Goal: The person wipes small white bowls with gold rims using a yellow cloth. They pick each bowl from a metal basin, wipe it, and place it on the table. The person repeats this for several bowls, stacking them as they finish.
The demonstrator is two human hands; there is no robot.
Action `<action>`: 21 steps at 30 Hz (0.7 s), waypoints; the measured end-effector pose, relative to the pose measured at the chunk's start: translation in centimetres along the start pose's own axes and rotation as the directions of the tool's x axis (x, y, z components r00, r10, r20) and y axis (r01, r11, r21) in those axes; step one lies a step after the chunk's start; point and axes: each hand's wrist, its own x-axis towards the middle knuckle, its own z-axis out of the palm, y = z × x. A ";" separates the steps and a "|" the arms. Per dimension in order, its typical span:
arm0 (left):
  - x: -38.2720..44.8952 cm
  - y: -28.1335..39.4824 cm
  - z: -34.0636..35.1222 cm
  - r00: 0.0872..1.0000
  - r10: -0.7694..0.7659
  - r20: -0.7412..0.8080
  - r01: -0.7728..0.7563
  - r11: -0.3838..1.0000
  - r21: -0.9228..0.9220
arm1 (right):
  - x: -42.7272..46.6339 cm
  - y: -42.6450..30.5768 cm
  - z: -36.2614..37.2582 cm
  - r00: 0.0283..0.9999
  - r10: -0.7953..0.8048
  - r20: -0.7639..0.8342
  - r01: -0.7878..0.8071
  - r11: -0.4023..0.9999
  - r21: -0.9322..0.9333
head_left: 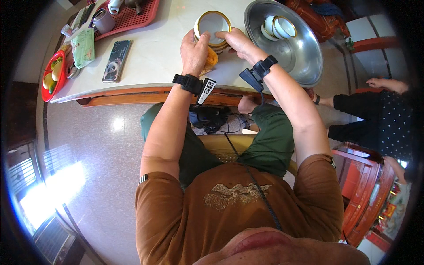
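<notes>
Both my hands are at a white bowl with a gold rim point(213, 25), near the table's far side. My left hand point(195, 51) grips its left edge, the thumb at the near rim. On the right edge, my right hand point(240, 43) has its fingertips over the rim and the other fingers below. Beneath the bowl, more rims show, partly hidden. An orange cloth point(211, 61) lies by my left hand. To the right, a large steel basin point(287, 54) holds several gold-rimmed white bowls point(285, 27), tilted against one another.
On the table point(155, 56) are a phone with a panda picture point(116, 61), a green packet point(83, 48), a red fruit bowl point(46, 94) and a red perforated tray point(140, 21) with a metal cup point(103, 21). Another person point(391, 116) stands at the right.
</notes>
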 end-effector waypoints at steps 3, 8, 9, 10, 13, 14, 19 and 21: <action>0.1 -0.1 0.1 0.999 -0.026 0.019 0.028 0.995 -0.098 | -0.3 0.0 -0.1 0.999 0.014 0.035 -0.016 0.999 0.052; 0.3 -0.5 0.3 0.996 -0.003 0.090 0.019 0.984 -0.177 | -0.6 0.4 0.2 0.991 -0.035 0.129 -0.014 0.932 0.363; 0.3 -0.5 0.3 0.995 -0.004 0.103 0.024 0.981 -0.190 | -0.7 0.4 0.2 0.991 -0.036 0.132 -0.020 0.916 0.400; 0.3 -0.5 0.4 0.993 -0.003 0.119 0.029 0.976 -0.214 | -0.7 0.4 0.2 0.989 -0.031 0.142 -0.034 0.899 0.436; 0.3 -0.5 0.5 0.992 -0.004 0.127 0.034 0.971 -0.235 | -0.9 0.4 0.1 0.984 -0.016 0.179 -0.080 0.854 0.514; 0.3 -0.5 0.6 0.994 0.017 0.106 0.007 0.974 -0.227 | -0.9 0.4 0.0 0.981 -0.008 0.193 -0.096 0.845 0.526; 0.3 -0.4 0.6 0.997 -0.025 0.071 0.035 0.989 -0.143 | -0.8 0.8 -0.4 0.966 -0.051 0.253 -0.110 0.805 0.583; 0.3 -0.5 0.5 0.996 -0.041 0.084 0.054 0.986 -0.156 | -0.7 1.1 -0.2 0.970 -0.053 0.239 -0.102 0.801 0.590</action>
